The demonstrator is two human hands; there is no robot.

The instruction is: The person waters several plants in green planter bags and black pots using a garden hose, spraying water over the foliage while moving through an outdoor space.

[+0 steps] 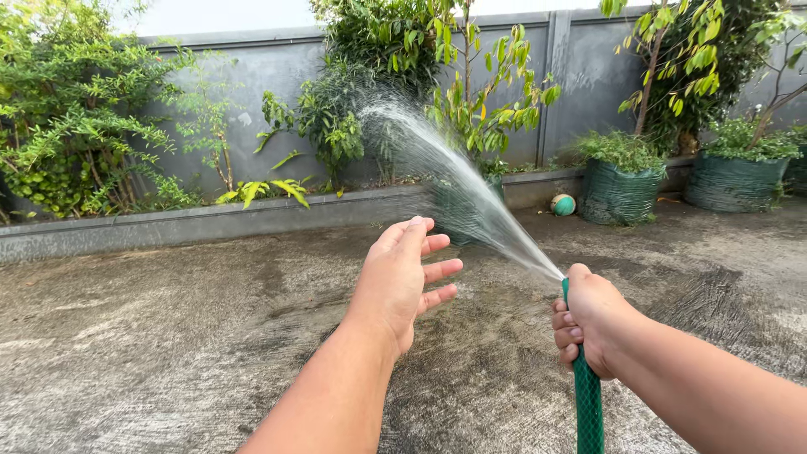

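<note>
a grey wall [252, 92] backs the bushes [76, 126] and a wet concrete yard [168, 336]. a fan of water spray [445, 176] arcs toward the plants from the green hose [588, 403], which rises at lower right. the right hand [588, 318] has its fingers clamped around the hose end. the left hand [402, 282] hangs empty, fingers loosely apart, just beside the spray. a small green ball [562, 204] lies by the woven planters [620, 192].

Two bare hands show: the left hand [402, 282] open with fingers spread, the right hand [588, 318] closed around one green hose [588, 403]. One fan of water spray [454, 181] leaves it. Along the far edge of the concrete yard [168, 336] stand two green woven planters [620, 192] and one small green ball [563, 204]. One grey wall [252, 92] runs behind them.
</note>
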